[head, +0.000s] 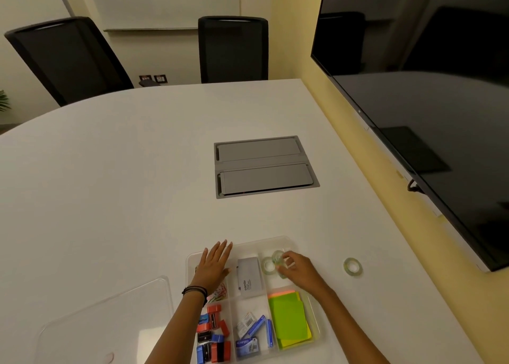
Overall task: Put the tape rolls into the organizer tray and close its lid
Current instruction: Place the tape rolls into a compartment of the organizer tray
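A clear organizer tray [286, 240] with several compartments lies near the table's front edge. My right hand [298, 270] hovers over its far right compartment, fingers shut on a clear tape roll [277, 257]. Another tape roll [267, 264] lies flat in that compartment beside it. A third tape roll [352, 266] rests on the table to the right of the tray. My left hand [213, 266] lies flat and open on the tray's far left compartment. The clear lid [110, 317] lies on the table to the left of the tray.
The tray also holds a grey box [249, 277], green sticky notes [289, 322], staple boxes [252, 333], red and blue sharpeners [213, 333] and paper clips. A grey cable hatch [264, 167] sits mid-table. Two black chairs stand behind; a large screen [429, 94] hangs at right.
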### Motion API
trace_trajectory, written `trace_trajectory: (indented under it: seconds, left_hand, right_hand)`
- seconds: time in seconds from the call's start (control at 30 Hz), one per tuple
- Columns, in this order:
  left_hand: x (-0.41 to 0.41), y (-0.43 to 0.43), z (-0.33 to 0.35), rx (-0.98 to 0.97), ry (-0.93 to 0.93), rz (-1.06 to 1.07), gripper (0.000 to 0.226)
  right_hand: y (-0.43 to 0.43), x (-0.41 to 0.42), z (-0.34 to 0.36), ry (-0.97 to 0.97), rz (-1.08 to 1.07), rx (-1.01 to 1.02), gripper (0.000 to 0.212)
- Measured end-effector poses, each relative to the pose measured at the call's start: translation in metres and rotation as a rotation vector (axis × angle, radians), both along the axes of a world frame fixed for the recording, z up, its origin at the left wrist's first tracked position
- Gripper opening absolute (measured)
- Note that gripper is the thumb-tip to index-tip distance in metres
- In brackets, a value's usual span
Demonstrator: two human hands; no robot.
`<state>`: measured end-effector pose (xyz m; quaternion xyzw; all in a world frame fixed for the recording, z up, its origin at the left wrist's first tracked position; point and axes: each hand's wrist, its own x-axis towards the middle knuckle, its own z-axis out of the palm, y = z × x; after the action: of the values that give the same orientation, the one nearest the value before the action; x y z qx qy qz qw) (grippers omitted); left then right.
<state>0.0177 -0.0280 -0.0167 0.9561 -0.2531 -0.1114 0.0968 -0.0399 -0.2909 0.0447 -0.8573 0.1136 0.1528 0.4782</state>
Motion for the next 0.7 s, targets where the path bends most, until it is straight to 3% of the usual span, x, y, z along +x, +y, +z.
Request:
trace_trajectory:
  seconds: [0.1,0.2,0.33,0.57,0.7]
  left_hand:
    - [0.001,0.001,0.0,-0.015,0.002,-0.007,0.111]
    - [0.002,0.004,-0.001,-0.048,0.004,-0.013,0.129]
    - [0.003,0.004,0.001,-0.059,0.006,-0.005,0.133]
    - [0.004,0.004,0.0,-0.061,0.02,-0.009,0.131]
    - [0.004,0.005,0.0,-0.071,0.029,0.001,0.129]
  right_hand:
    - [0.012,0.001,-0.018,-0.003,0.13,-0.222,0.04]
    - [0.023,0.0,-0.027,0.039,0.175,-0.289,0.042]
    - [0.031,-0.002,-0.033,0.06,0.189,-0.333,0.04]
    - [0.028,0.001,-0.027,0.049,0.246,-0.329,0.038]
    - [0.011,0.003,-0.007,-0.119,0.151,-0.162,0.026]
